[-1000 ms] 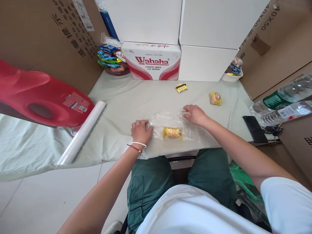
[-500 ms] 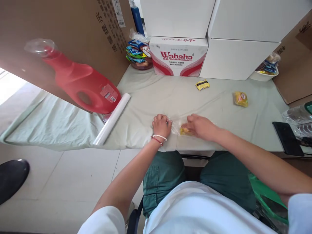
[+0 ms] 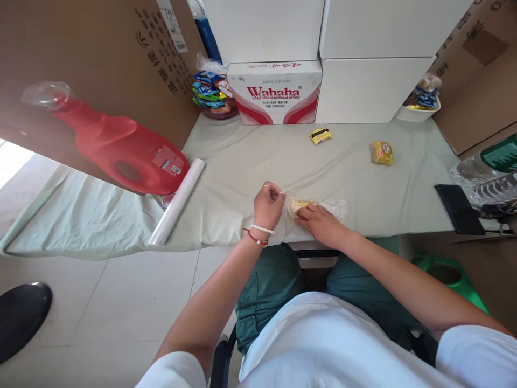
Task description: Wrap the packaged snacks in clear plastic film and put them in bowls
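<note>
A small yellow packet (image 3: 297, 206) lies near the table's front edge, under clear plastic wrap (image 3: 336, 207) that stretches off to its right. My left hand (image 3: 269, 206), wearing bracelets at the wrist, pinches the wrap's left edge with thumb and fingertips. Bent over the packet from the right, my right hand (image 3: 321, 223) has its fingers closed on it through the wrap. Part of the packet is hidden by those fingers. Farther back lie a yellow snack packet with a dark band (image 3: 321, 135) and another yellow wrapped snack (image 3: 382, 153).
To the left are a white roll (image 3: 176, 202) and a red jug (image 3: 129, 153). White boxes (image 3: 375, 89) and a Wahaba-style red-and-white carton (image 3: 278, 94) line the back, between two snack bowls (image 3: 418, 114). A phone (image 3: 458, 209) and plastic bottles (image 3: 490, 161) are at right.
My right hand has settled lower onto the yellow packet, and more wrap shows to its right. My left hand has changed from a downward curl to a raised pinch. The view has shifted.
</note>
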{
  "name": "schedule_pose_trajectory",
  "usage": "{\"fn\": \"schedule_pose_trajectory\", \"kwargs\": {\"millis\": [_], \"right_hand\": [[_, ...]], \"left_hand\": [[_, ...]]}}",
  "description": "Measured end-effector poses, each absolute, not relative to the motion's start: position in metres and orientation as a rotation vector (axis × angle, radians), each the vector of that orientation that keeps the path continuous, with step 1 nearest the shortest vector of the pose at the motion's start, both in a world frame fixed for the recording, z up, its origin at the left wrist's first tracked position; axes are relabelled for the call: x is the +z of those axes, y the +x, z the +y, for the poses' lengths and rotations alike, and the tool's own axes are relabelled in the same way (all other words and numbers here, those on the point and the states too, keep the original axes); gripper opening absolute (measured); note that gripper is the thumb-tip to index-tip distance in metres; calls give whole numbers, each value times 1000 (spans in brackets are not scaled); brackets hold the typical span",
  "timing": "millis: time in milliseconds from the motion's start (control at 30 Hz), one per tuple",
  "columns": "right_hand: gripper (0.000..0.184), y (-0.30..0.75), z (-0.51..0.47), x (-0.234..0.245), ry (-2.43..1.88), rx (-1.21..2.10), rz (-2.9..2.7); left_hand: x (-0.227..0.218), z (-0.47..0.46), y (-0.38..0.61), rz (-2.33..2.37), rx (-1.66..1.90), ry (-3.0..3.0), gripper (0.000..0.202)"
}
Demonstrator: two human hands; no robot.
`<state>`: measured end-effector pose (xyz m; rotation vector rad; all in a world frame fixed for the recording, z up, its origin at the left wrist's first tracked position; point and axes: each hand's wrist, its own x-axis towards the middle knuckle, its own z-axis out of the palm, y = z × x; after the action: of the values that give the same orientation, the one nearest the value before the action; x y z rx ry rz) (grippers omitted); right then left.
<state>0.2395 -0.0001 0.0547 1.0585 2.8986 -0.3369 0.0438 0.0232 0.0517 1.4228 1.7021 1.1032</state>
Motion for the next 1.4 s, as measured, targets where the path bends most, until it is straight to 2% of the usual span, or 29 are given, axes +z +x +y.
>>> {"fn": "schedule_pose_trajectory", "kwargs": {"millis": [133, 267, 333, 400, 467, 533, 600, 667, 800, 900, 1000, 1100, 1167, 1267, 1400], "right_hand": [[35, 243, -2, 49, 1139, -489, 2945], [25, 262, -7, 51, 1032, -825, 3056], [27, 274, -8, 52, 1232, -955, 3085], [31, 285, -7, 50, 1775, -826, 3011], [35, 294, -5, 44, 2233, -550, 2774], [33, 301, -2, 41, 2335, -453, 2566], [20, 304, 3, 44, 2305, -534, 2468], [14, 298, 11, 55, 2284, -633, 2427], [14, 253, 33, 82, 2158, -699, 2389], [18, 207, 43, 86, 1954, -627, 2476], [29, 178, 41, 78, 1875, -590, 2507], [50, 172, 29, 70, 1892, -545, 2540], [57, 172, 21, 66, 1877, -462, 2583], [54, 173, 13, 62, 1799, -329, 2654], [33, 185, 13, 65, 1754, -319, 2663]], "left_hand": [[53, 3, 84, 1537, 904, 1801, 8], [39, -17, 92, 1492, 818, 2152, 27], [32, -25, 90, 1493, 763, 2276, 34], [26, -32, 89, 1540, 685, 2359, 36], [21, -39, 90, 1596, 608, 2413, 41], [16, -46, 91, 1636, 559, 2439, 50], [12, -51, 92, 1658, 531, 2448, 58], [9, -54, 92, 1670, 509, 2450, 60], [10, -54, 95, 1695, 496, 2448, 56], [14, -52, 95, 1691, 473, 2436, 40], [20, -58, 86, 1657, 467, 2446, 28], [23, -70, 63, 1595, 554, 2460, 26], [22, -75, 44, 1609, 696, 2409, 25], [19, -70, 14, 1736, 898, 2266, 20], [10, -47, -17, 1928, 999, 2148, 14]]}}
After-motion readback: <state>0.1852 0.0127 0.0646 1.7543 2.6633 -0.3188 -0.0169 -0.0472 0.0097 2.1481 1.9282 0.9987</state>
